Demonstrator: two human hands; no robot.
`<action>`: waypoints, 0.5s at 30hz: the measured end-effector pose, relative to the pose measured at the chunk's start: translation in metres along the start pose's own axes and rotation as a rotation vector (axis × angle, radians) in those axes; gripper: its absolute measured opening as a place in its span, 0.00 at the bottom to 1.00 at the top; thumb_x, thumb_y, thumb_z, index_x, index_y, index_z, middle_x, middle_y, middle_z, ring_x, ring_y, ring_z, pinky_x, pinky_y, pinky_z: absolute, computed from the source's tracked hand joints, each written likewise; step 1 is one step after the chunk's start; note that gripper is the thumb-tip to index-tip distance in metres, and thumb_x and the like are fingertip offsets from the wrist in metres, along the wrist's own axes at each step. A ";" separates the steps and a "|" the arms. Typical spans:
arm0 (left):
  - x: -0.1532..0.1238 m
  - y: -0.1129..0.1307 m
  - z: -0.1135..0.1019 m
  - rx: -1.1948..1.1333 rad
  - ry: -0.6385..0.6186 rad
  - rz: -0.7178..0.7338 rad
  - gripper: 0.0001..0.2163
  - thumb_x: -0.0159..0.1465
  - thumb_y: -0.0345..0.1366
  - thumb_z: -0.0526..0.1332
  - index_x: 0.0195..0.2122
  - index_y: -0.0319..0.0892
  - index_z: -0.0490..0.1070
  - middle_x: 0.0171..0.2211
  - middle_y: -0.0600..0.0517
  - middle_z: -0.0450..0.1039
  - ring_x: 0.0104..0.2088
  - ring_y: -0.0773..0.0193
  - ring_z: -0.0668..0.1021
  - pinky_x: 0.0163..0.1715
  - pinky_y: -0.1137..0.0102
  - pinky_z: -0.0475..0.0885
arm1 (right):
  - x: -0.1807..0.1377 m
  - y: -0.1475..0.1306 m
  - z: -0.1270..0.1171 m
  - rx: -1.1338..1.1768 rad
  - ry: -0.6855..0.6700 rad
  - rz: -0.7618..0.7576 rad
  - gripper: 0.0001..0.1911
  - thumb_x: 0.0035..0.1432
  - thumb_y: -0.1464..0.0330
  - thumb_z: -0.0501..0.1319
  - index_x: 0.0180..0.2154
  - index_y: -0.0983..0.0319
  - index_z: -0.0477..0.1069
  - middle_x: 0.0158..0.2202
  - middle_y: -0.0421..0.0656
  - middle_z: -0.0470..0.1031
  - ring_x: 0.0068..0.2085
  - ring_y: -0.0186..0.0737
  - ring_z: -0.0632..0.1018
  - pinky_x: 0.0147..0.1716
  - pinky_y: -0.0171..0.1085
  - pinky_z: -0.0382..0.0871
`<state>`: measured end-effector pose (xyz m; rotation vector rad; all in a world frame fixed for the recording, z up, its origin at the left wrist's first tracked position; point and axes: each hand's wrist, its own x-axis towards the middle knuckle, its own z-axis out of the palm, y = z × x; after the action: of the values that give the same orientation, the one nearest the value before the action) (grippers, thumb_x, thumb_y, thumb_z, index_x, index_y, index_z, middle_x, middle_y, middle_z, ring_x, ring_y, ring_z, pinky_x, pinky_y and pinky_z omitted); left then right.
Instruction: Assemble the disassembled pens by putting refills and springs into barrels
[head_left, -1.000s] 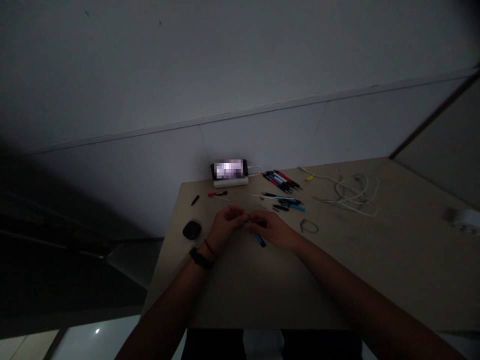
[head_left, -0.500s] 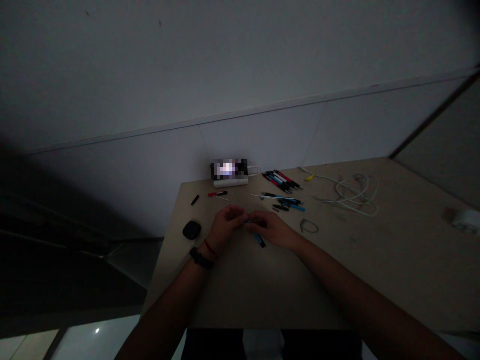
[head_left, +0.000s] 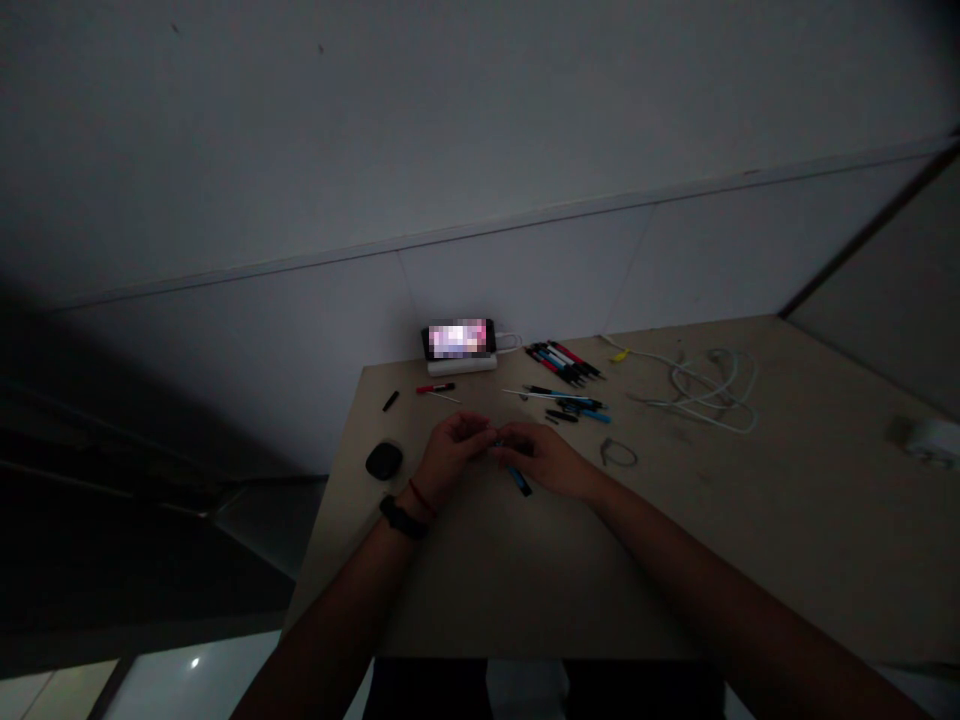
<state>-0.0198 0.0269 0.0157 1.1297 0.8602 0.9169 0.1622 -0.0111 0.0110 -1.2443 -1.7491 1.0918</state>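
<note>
My left hand [head_left: 450, 447] and my right hand [head_left: 544, 457] meet fingertip to fingertip just above the table. Out from under my right fingers slants a blue pen [head_left: 518, 480] with a dark lower end, its upper part hidden by the fingers. The pen's line runs up to where the fingertips meet. My left thumb and fingers are pinched there on something small, too dark and covered to make out. Beyond my right hand lie blue and black pens [head_left: 577, 401] and small dark pen parts [head_left: 561, 415].
At the back a phone [head_left: 459, 340] with a lit screen leans on a white stand [head_left: 462, 366]. Red, blue and black pens [head_left: 564, 362] lie beside it. A coiled white cable [head_left: 712, 390] is on the right, a black rounded case [head_left: 384, 460] on the left, near a red-and-black piece [head_left: 435, 387].
The phone's screen shows a brighter, differently coloured picture. My hands and the blue pen stay almost in place.
</note>
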 end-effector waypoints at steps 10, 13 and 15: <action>-0.001 0.003 0.002 0.010 0.008 -0.006 0.14 0.52 0.38 0.76 0.35 0.40 0.76 0.32 0.51 0.79 0.33 0.64 0.79 0.36 0.69 0.71 | 0.000 -0.001 -0.001 -0.024 -0.001 -0.012 0.15 0.63 0.56 0.62 0.39 0.60 0.79 0.31 0.42 0.78 0.31 0.39 0.74 0.29 0.36 0.67; -0.002 0.004 0.002 0.019 0.006 -0.003 0.15 0.52 0.39 0.76 0.36 0.40 0.75 0.32 0.51 0.78 0.33 0.64 0.78 0.37 0.69 0.71 | 0.000 -0.001 -0.001 -0.015 -0.002 -0.005 0.14 0.63 0.57 0.62 0.39 0.61 0.79 0.31 0.42 0.78 0.31 0.39 0.75 0.29 0.36 0.67; -0.002 0.004 0.002 0.023 0.005 -0.002 0.15 0.52 0.39 0.76 0.36 0.40 0.75 0.32 0.51 0.78 0.33 0.64 0.78 0.37 0.69 0.70 | 0.000 -0.002 -0.001 -0.002 -0.007 0.000 0.14 0.63 0.57 0.62 0.38 0.61 0.79 0.31 0.42 0.78 0.31 0.39 0.75 0.30 0.36 0.68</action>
<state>-0.0194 0.0252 0.0202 1.1465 0.8773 0.9108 0.1623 -0.0109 0.0131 -1.2433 -1.7556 1.0961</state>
